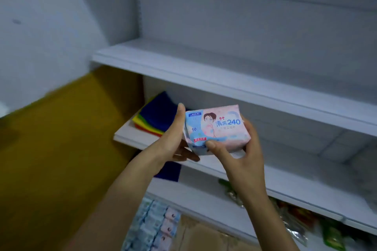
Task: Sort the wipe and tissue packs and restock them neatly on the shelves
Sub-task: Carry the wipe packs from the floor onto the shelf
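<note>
Item: pink-and-blue soft pack (pixel 217 128), pinched at both ends by left hand (pixel 173 140) and right hand (pixel 240 155). Likely light, squashy, film-slick; best held by its short ends, before middle shelf (pixel 285 181).

Head-worn view, angled down, near shelves (pixel 224 79)

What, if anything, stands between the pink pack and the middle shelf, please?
Nothing visible does. The left hand and right hand hold the pink pack just in front of the middle shelf; the coloured cloths lie at its left end.
</note>
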`<state>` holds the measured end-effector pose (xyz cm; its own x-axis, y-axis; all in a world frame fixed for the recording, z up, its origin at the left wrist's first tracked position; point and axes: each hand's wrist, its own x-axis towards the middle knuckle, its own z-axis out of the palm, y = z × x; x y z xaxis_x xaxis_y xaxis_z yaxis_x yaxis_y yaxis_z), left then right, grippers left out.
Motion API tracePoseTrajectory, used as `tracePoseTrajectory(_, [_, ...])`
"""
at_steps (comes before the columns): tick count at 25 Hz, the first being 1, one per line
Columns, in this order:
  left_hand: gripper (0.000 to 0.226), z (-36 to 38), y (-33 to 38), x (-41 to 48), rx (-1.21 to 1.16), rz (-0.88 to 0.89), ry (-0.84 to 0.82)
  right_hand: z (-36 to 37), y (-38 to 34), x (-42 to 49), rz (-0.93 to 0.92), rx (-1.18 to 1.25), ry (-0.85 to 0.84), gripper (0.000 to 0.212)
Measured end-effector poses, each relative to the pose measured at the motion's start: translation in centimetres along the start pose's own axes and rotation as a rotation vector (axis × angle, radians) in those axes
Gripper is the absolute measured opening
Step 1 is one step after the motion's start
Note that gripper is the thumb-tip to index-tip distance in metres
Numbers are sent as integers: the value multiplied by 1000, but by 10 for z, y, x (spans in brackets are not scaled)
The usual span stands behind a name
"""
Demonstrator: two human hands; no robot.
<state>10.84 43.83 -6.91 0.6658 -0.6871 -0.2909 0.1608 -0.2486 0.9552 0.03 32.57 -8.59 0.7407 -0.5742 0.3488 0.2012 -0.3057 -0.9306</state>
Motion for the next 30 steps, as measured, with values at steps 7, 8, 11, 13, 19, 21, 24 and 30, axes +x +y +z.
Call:
tracePoseTrajectory(7, [43, 216, 74, 44, 316, 423, -255, -204, 1, 24, -78, 105, 509, 37])
tracePoseTrajectory(8, [51, 240, 73, 55, 434, 477, -234, -233, 2, 25, -70, 151, 540, 32])
tracePoseTrajectory(11, [74, 305, 74, 88, 763, 625, 20, -311, 9, 28, -20, 97, 489, 33])
tracePoseTrajectory(13, [70, 334, 77, 105, 713, 672, 22, -344, 13, 31, -26, 8, 435, 50])
tracePoseTrajectory(19, [60, 371, 97, 137, 735, 736, 174, -396, 29, 71, -40, -88, 390, 51])
tracePoseTrajectory(21, [46, 374, 113, 152, 716, 772, 193, -401, 34, 93, -29, -130, 359, 49])
tracePoseTrajectory(24, [46, 372, 135, 200, 765, 755, 215, -412, 41, 141, 8, -314, 280, 45])
tracePoseTrajectory(30, [48, 372, 152, 313, 1111, 567, 217, -429, 84, 257, 309, -834, 80, 41])
